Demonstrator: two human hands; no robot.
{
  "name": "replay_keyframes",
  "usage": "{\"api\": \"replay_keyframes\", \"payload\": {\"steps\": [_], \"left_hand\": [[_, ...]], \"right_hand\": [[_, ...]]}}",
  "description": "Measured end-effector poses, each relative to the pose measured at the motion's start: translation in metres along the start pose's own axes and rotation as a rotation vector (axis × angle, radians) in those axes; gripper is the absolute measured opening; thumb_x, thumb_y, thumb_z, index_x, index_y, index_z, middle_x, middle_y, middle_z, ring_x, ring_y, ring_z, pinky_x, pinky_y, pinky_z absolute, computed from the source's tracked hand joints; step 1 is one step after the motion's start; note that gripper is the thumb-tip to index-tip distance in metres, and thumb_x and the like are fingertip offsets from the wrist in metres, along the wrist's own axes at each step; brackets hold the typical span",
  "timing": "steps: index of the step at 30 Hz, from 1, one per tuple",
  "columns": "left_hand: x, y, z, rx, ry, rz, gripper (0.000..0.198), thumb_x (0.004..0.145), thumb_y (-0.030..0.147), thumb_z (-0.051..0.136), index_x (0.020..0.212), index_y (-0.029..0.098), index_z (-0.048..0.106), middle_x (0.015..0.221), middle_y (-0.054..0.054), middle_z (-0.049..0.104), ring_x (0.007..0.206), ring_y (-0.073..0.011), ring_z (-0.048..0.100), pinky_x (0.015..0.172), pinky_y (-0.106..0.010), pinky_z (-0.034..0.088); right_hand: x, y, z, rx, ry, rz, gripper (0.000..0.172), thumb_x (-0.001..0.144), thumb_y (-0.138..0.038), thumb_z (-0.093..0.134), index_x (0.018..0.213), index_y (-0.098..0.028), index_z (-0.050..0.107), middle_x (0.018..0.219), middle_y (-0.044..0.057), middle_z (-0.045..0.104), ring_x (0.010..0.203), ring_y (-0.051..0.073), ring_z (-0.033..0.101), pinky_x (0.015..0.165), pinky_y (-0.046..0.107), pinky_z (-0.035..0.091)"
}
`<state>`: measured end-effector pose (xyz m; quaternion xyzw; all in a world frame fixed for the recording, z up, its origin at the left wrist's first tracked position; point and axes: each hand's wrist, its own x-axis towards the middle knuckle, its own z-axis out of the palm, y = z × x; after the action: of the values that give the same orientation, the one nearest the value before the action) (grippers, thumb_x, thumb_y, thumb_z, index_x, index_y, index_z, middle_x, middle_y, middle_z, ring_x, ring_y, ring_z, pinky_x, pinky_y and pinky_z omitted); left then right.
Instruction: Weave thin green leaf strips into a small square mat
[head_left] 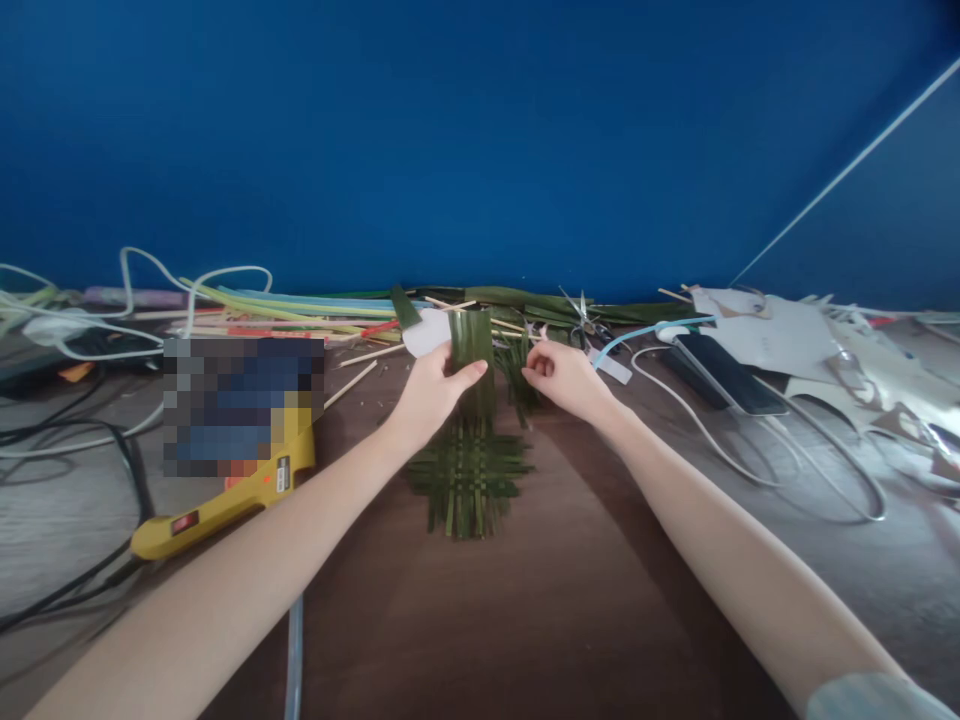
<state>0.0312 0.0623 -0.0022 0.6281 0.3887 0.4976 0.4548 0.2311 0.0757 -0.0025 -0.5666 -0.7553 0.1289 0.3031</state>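
My left hand (431, 395) is closed on a broad green leaf piece (472, 345), which it holds upright with the thumb across the front. Just to the right, my right hand (566, 378) has its fingers curled together. Whether anything is pinched in them I cannot make out. Thin green leaf strips (514, 375) lie between the two hands, close to the right fingertips. Nearer to me on the brown table is a woven square of leaf strips (472, 475) with loose ends sticking out on its sides. Behind the left hand a white round piece (427, 333) shows in part.
At left lies a yellow glue gun (217, 510) beside a blurred-out patch. Scissors (585, 320), long green leaves (517, 297) and thin sticks run along the blue wall (480, 150). A phone (727, 372), white cables and paper scraps (772, 330) lie at right.
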Motion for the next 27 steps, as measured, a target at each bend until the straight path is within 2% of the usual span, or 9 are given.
{"api": "replay_keyframes", "payload": {"steps": [5,9,11,14,17,27], "left_hand": [[0.000,-0.002,-0.001,0.022,0.002,-0.011,0.029,0.072,0.032,0.063,0.094,0.013,0.060,0.094,-0.006,0.066,0.087,-0.0204,0.059,0.081,-0.035,0.045],[-0.001,0.003,0.001,0.004,-0.008,-0.022,0.027,0.073,0.030,0.060,0.093,0.013,0.060,0.096,-0.006,0.066,0.090,-0.0211,0.059,0.083,-0.036,0.045],[-0.001,0.005,0.001,-0.006,-0.028,-0.025,0.025,0.073,0.028,0.059,0.092,0.012,0.061,0.096,-0.006,0.066,0.091,-0.0215,0.059,0.084,-0.036,0.044],[-0.002,0.007,0.002,-0.030,-0.039,-0.037,0.026,0.072,0.028,0.059,0.092,0.012,0.061,0.093,-0.006,0.067,0.089,-0.0219,0.059,0.081,-0.035,0.045],[-0.003,0.008,0.002,-0.026,-0.026,-0.057,0.028,0.071,0.029,0.061,0.093,0.011,0.061,0.090,-0.007,0.067,0.085,-0.0215,0.060,0.078,-0.034,0.046],[-0.004,0.009,0.003,0.027,-0.023,-0.052,0.021,0.071,0.026,0.061,0.087,0.013,0.061,0.086,-0.004,0.067,0.081,-0.0190,0.060,0.073,-0.030,0.047]], "right_hand": [[0.002,0.003,0.001,-0.033,0.066,-0.032,0.011,0.063,-0.019,0.058,0.065,-0.019,0.048,0.060,-0.003,0.045,0.056,0.011,0.042,0.056,0.025,0.034],[0.001,-0.008,0.000,0.135,0.098,0.015,0.004,0.069,-0.021,0.053,0.066,-0.018,0.051,0.060,-0.001,0.049,0.057,0.012,0.046,0.058,0.027,0.037],[-0.001,-0.019,-0.001,0.289,0.041,0.013,0.008,0.074,-0.023,0.050,0.069,-0.018,0.054,0.064,0.000,0.055,0.061,0.013,0.050,0.060,0.027,0.039],[-0.006,-0.036,-0.001,0.457,-0.097,-0.067,0.012,0.077,-0.026,0.048,0.071,-0.018,0.054,0.067,0.000,0.056,0.062,0.013,0.052,0.059,0.027,0.041],[-0.009,-0.046,-0.001,0.453,-0.130,-0.098,0.011,0.077,-0.027,0.050,0.072,-0.018,0.053,0.065,-0.001,0.055,0.058,0.011,0.050,0.056,0.026,0.040],[-0.011,-0.047,0.001,0.365,-0.065,-0.148,0.008,0.074,-0.022,0.052,0.067,-0.018,0.052,0.060,-0.002,0.053,0.055,0.010,0.047,0.052,0.023,0.037]]}}
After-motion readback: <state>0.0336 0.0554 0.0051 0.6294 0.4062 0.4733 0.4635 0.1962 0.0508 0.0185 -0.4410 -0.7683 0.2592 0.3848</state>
